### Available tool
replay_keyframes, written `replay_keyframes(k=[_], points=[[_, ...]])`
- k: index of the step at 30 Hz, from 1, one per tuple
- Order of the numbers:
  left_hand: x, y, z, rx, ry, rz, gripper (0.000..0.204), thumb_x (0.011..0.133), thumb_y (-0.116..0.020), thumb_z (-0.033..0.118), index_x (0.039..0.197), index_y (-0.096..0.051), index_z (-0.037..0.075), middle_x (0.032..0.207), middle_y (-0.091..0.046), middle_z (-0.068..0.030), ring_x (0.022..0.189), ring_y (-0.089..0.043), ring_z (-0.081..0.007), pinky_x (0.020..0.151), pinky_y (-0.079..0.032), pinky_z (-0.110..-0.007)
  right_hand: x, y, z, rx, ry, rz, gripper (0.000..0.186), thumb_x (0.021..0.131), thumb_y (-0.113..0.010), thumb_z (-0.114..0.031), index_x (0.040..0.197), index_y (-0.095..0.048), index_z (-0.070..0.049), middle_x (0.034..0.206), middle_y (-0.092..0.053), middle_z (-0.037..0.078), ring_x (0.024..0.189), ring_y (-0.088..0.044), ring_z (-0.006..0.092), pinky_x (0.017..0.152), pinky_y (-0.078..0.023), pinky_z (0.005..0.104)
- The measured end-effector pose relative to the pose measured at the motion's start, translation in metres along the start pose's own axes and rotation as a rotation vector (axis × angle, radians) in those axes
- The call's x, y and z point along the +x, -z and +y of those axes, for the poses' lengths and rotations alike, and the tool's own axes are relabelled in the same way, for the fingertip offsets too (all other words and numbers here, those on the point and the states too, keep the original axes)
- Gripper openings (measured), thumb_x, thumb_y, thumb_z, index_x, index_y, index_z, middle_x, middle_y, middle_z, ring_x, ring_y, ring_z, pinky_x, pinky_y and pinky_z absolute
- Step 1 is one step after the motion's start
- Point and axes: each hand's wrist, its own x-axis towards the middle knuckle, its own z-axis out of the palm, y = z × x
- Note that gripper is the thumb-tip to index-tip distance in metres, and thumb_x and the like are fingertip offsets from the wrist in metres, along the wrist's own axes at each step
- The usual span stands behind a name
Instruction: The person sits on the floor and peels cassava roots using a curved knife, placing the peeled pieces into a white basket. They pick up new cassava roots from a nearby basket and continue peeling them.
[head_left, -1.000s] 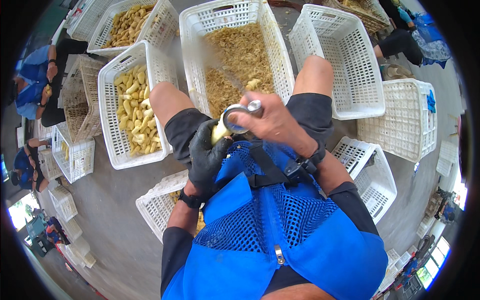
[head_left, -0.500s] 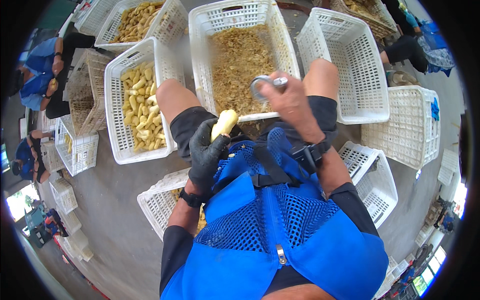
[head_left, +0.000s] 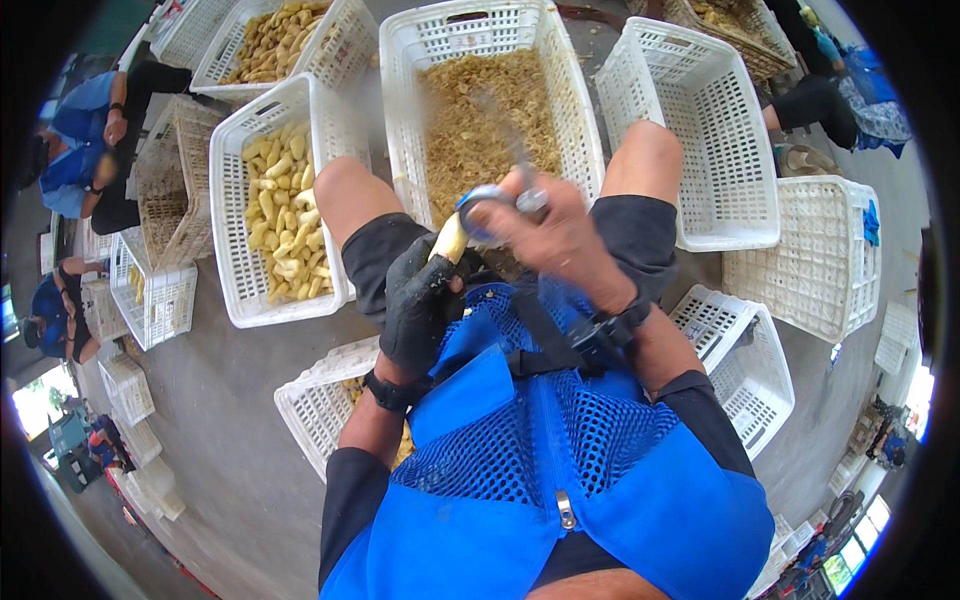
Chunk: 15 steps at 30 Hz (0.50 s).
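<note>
My left hand (head_left: 412,298), in a black glove, is wrapped round a pale yellow, squash-shaped vegetable (head_left: 452,240) with its top end pointing away from me. My bare right hand (head_left: 560,238) grips a ring-shaped metal peeler (head_left: 480,212), smeared by motion. Its ring is at the vegetable's upper end; whether it touches the skin is hard to tell. Beyond both hands, between my knees, stands a white crate (head_left: 396,150) with a thick layer of brownish-yellow peelings (head_left: 480,120). A blurred grey streak crosses above the peelings.
To the left, a white crate (head_left: 232,250) holds many peeled yellow vegetables (head_left: 285,220); behind it another crate holds browner ones (head_left: 275,45). A white crate (head_left: 715,130) stands by my right knee. More crates lie beside my hips. Other people (head_left: 75,150) sit at the left and far right.
My right hand has moved left and toward me, bringing the peeler from over the peelings crate to the vegetable. My left hand has tilted the vegetable slightly and still holds it.
</note>
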Motion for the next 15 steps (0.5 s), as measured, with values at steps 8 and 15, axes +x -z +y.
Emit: replay_keyframes(k=[8, 15], points=[[0.000, 0.016, -0.009, -0.247, 0.018, -0.105, 0.030, 0.098, -0.051, 0.028, 0.113, -0.053, 0.002, 0.071, -0.044, 0.0035, 0.051, -0.033, -0.0044, 0.045, -0.027, -0.018, 0.010, 0.016, 0.002, 0.021, -0.066, 0.173, 0.014, 0.088, -0.070, -0.014, 0.085, -0.064, -0.002, 0.066, -0.062, 0.002, 0.061, -0.054, 0.0051, 0.054, -0.043, 0.0240], [-0.001, 0.020, -0.020, -0.413, 0.094, -0.119, 0.033, 0.100, -0.048, 0.031, 0.117, -0.051, 0.003, 0.069, -0.042, 0.0047, 0.050, -0.033, -0.0059, 0.045, -0.027, -0.019, 0.016, 0.009, 0.028, -0.244, 0.098, 0.191, 0.016, 0.087, -0.072, -0.018, 0.084, -0.065, -0.003, 0.061, -0.059, 0.003, 0.054, -0.051, 0.0082, 0.049, -0.040, 0.0270]])
